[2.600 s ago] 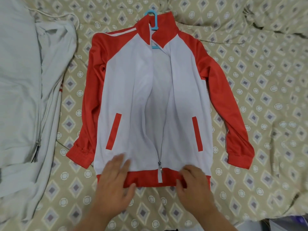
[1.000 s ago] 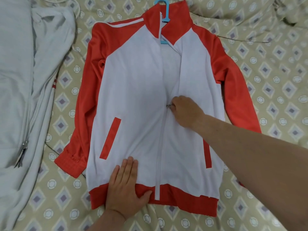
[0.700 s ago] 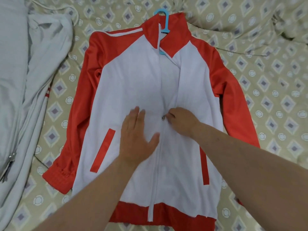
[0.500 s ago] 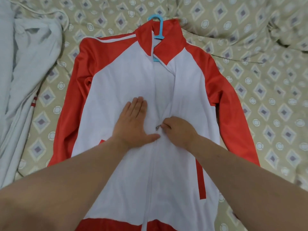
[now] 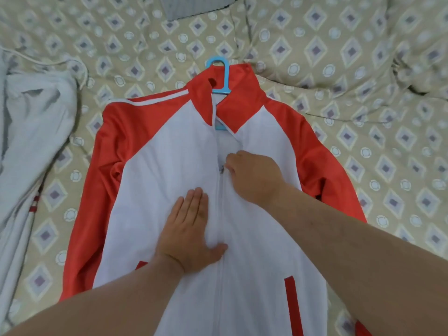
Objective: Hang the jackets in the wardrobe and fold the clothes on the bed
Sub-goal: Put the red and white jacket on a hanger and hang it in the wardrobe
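Head view, listed from our left:

- A pale grey garment lies crumpled at the bed's left edge.
- A red-and-white jacket lies flat and front up mid-bed, zipped to the chest.
- Our left hand has its fingers straight and together, pressing the white front just left of the zip.
- A blue hanger sits inside the collar, its hook showing above.
- The zipper pull is pinched by our right hand, fingers curled.
- The patterned bedspread is rumpled at the right.
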Demonstrator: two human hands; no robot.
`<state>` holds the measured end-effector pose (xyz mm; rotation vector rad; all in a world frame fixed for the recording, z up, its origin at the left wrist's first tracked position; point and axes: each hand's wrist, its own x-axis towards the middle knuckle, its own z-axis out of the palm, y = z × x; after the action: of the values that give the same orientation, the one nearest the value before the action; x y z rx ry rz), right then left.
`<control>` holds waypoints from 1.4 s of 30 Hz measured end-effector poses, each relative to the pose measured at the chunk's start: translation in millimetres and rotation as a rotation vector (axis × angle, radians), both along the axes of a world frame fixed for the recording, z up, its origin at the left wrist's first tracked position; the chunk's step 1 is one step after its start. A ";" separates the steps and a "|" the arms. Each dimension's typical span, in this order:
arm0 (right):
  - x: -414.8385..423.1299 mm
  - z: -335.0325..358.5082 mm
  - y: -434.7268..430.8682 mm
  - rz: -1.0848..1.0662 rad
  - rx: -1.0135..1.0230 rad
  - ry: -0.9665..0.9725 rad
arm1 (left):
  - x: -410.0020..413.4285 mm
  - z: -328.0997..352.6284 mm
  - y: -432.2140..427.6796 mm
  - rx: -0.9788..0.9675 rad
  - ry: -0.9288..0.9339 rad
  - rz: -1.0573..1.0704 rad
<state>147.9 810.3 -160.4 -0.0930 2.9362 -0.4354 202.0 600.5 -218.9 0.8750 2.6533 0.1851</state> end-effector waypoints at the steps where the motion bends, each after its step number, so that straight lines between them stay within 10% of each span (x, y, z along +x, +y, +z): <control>1: -12.9 1.4 5.0 -0.023 0.003 0.033 | 0.3 -1.0 -0.4 0.014 0.007 -0.007; 20: -42.0 -60.2 34.1 -0.138 0.030 0.184 | -77.7 10.5 18.9 0.348 0.130 0.045; 42: -104.3 -0.2 46.8 -0.020 -0.074 0.402 | -139.6 -12.8 46.2 0.039 0.053 0.114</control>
<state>43.6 857.1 -160.6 -0.1802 3.3152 -0.5897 62.3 646.7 -231.7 0.7500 2.7593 0.2455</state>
